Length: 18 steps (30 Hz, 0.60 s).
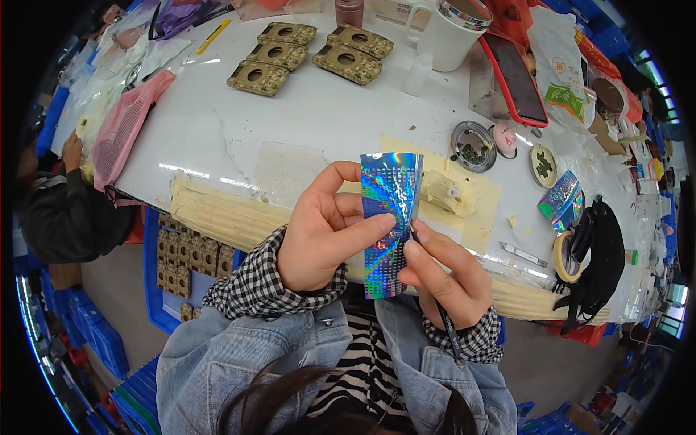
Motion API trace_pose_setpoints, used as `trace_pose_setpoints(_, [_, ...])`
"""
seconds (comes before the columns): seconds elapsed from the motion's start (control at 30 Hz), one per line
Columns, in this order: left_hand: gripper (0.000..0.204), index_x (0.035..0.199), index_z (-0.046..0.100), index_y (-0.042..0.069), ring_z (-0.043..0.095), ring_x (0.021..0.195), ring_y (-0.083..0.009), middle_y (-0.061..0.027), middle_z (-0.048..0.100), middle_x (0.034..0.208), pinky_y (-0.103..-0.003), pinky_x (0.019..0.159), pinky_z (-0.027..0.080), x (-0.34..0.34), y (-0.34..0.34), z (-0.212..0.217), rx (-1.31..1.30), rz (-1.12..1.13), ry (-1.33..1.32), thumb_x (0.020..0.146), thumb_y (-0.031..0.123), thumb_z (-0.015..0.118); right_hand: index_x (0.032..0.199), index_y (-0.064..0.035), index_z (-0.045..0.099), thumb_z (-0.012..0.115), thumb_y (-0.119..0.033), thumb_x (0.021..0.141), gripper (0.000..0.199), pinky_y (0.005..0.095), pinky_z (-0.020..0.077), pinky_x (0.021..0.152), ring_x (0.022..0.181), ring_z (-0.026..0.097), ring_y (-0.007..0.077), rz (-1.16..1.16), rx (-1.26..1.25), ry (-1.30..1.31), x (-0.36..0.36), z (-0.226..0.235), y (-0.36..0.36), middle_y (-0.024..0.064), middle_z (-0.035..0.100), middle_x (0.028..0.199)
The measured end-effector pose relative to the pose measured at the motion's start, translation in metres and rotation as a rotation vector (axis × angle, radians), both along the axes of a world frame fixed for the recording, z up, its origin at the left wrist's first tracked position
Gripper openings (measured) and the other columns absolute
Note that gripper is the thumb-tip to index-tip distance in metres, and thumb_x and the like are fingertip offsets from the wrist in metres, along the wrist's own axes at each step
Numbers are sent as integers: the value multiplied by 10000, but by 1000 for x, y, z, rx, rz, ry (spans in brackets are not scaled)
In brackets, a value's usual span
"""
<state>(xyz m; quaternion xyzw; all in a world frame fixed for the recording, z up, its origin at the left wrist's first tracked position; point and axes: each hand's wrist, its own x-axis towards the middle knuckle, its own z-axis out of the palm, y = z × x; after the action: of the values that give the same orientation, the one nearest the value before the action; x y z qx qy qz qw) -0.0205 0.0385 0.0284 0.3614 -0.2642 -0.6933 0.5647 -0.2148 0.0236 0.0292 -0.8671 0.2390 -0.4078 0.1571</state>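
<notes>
Between the thumb and fingers of my left hand (326, 232) stands a shiny blue holographic sticker sheet (384, 268), covered with rows of small marks. My right hand (453, 272) is closed at the sheet's right edge. It holds slim black tweezers (449, 330), whose handle runs down past my palm; their tip is mostly hidden by my fingers. Just beyond the right hand, a small pale block-like piece (448, 194) rests on yellow masking tape (482, 225). Several camouflage toy tank hulls (257, 77), each with a round hole, lie farther off on the white table (217, 123).
A round dish (473, 145) and a lid (543, 165) hold small green parts. To the right lie another holographic sheet (562, 199), a tape roll (568, 254) and a black bag (598, 261). A mug (457, 40) and phone (515, 80) stand farther back. Another person's hand (72, 151) shows left.
</notes>
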Motion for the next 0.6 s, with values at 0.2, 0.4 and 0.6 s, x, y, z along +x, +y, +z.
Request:
trace_pose_setpoints(0.2, [428,1210,389,11,665,916,-157,-144,687,1000,-270,816,536,1,0,1,-3,15,13,855,-60,617,1077,-3,684,805,-54,689,410,324,567,824,988,656,284,-10,23,-24,-1,3,2,167,626,1074])
trace_pose_setpoints(0.4, [421,1221,392,-8,665,917,-170,-161,681,1020,-285,825,531,14,-3,0,-44,140,-38,858,-72,596,1065,1,681,811,-90,688,409,359,571,828,963,662,292,-11,55,-43,-17,2,8,158,626,1047])
trace_pose_setpoints(0.6, [422,1247,385,-13,664,919,-190,-163,666,1032,-295,804,540,44,-6,-6,-91,325,-60,875,-44,582,1042,-56,690,789,-158,718,354,393,572,818,938,667,281,-39,36,240,-31,-20,13,125,657,958])
